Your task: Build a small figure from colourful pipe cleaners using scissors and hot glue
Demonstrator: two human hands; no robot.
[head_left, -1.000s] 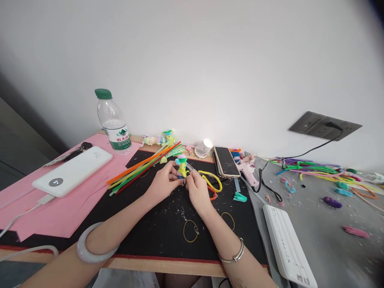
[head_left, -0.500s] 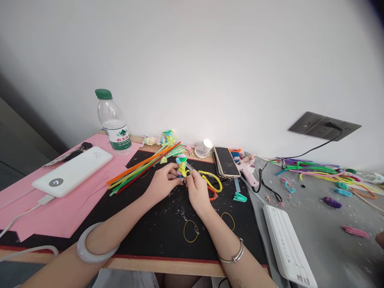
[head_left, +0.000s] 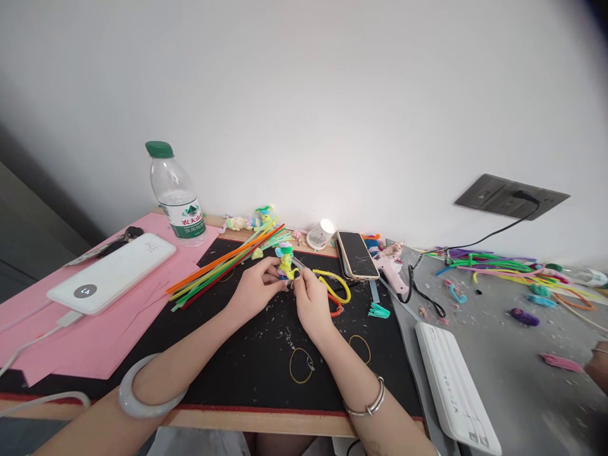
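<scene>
A small pipe-cleaner figure (head_left: 286, 258), yellow with green and blue parts, stands upright between my hands above the black mat (head_left: 237, 367). My left hand (head_left: 259, 283) is closed on its lower left side. My right hand (head_left: 311, 297) pinches at its lower right, where a yellow piece sticks out; exactly what its fingertips grip is partly hidden. Just beyond my right hand lie a yellow pipe-cleaner loop (head_left: 342, 288) and a red one (head_left: 336, 311). To the left is a bundle of orange, green, yellow and red pipe cleaners (head_left: 223, 269).
A water bottle (head_left: 177, 196) and a white power bank (head_left: 114, 272) stand left on pink paper (head_left: 114, 342). Behind are a paper cup (head_left: 322, 234), a phone (head_left: 358, 255) and a glue gun (head_left: 392, 269). Another power bank (head_left: 456, 386) lies right. Another person's hand (head_left: 597, 367) shows at the right edge.
My hands and the figure stay almost in place. The view has shifted slightly, and the other person's hand at the right edge shows more.
</scene>
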